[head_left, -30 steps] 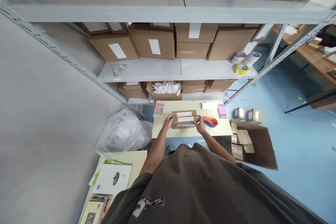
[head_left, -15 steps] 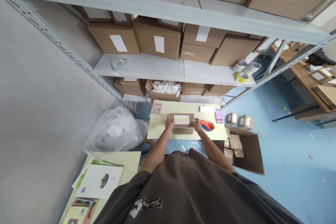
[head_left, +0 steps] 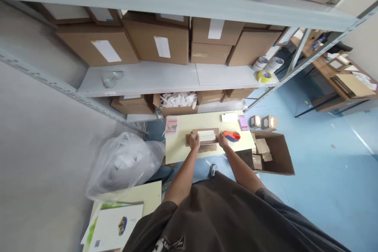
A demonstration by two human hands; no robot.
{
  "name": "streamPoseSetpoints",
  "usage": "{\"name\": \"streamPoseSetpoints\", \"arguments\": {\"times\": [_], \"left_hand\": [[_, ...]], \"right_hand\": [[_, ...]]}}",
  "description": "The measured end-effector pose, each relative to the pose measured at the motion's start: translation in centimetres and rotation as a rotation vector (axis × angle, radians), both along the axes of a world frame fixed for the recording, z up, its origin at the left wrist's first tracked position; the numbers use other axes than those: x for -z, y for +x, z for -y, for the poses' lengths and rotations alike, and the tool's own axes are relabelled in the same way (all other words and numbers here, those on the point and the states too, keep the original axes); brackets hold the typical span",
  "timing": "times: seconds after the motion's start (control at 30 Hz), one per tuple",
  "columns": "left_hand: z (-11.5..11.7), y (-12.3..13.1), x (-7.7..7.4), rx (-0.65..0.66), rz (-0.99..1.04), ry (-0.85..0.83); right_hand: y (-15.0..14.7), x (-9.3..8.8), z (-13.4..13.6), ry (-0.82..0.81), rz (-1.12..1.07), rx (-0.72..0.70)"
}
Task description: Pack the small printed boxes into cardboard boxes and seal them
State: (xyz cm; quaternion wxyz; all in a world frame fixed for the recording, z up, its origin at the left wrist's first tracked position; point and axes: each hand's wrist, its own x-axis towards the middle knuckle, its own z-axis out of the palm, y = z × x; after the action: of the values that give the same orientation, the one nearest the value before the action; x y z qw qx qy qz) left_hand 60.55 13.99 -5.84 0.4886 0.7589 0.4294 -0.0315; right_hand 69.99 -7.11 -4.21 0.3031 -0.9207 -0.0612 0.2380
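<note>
**Flat brown cardboard box held in both hands on the bench.**
I see the left hand and right hand gripping its ends; its white label is too small for me to read. An orange-and-blue tape dispenser sits just beside it on the pale yellow bench, below a grey metal shelf.

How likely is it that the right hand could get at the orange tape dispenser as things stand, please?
Quite likely: the right hand rests on the cardboard box, just beside the orange tape dispenser, and nothing seems to lie between them.
</note>
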Motion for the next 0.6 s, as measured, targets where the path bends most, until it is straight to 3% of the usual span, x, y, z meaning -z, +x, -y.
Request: {"name": "streamPoseSetpoints", "arguments": {"times": [0.1, 0.23, 0.47, 0.6], "left_hand": [[0.6, 0.9, 0.3, -0.026, -0.016, 0.041], [0.9, 1.9, 0.1, -0.020, -0.015, 0.085], [0.7, 1.9, -0.8, 0.054, -0.054, 0.227], [0.9, 1.9, -1.2, 0.074, -0.162, 0.277]], "right_hand": [[1.0, -0.5, -0.5, -0.086, -0.030, 0.037], [2.0, -1.3, 0.9, 0.053, 0.118, -0.032], [6.3, -3.2, 9.6, 0.178, 0.318, -0.039], [8.9, -2.7, 14.7, 0.164, 0.325, 0.009]]}}
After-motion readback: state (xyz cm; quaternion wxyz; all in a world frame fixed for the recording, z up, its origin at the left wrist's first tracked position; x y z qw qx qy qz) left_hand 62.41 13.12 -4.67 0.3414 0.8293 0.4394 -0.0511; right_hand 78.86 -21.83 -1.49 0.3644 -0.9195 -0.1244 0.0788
